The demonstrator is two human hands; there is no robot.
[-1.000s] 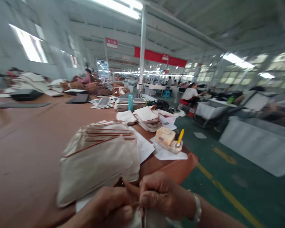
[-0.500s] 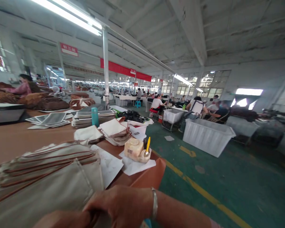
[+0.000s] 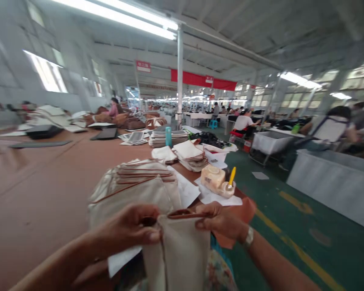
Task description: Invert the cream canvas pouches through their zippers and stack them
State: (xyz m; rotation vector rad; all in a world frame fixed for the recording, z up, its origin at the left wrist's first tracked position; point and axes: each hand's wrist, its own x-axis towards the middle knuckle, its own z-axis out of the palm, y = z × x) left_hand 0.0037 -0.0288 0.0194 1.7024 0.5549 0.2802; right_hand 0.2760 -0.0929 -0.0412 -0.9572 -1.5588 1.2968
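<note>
Between my hands hangs a beige fabric piece [image 3: 185,250] with brown trim along its top edge and a seam down its front; it looks like a sewn bag part. My left hand [image 3: 136,226] pinches its top left corner between thumb and fingers. On the other side, my right hand [image 3: 220,220], with a bracelet at the wrist, grips the trimmed edge at the right corner. Just beyond lies a stack of similar beige pieces [image 3: 133,190] with brown edging. To its right stands a stained plastic container [image 3: 212,178] beside a yellow-handled brush [image 3: 231,178], on white paper.
The brown-covered table [image 3: 48,194] stretches left. Folded pale pieces [image 3: 189,153], a turquoise bottle [image 3: 168,137] and grey panels [image 3: 135,138] lie farther back. A white bin [image 3: 330,186] stands on the green floor at right. Other people sit working in the background.
The view has swung left. My hands, low and close together before, are now apart and raised, holding a beige piece upright by its trimmed top edge.
</note>
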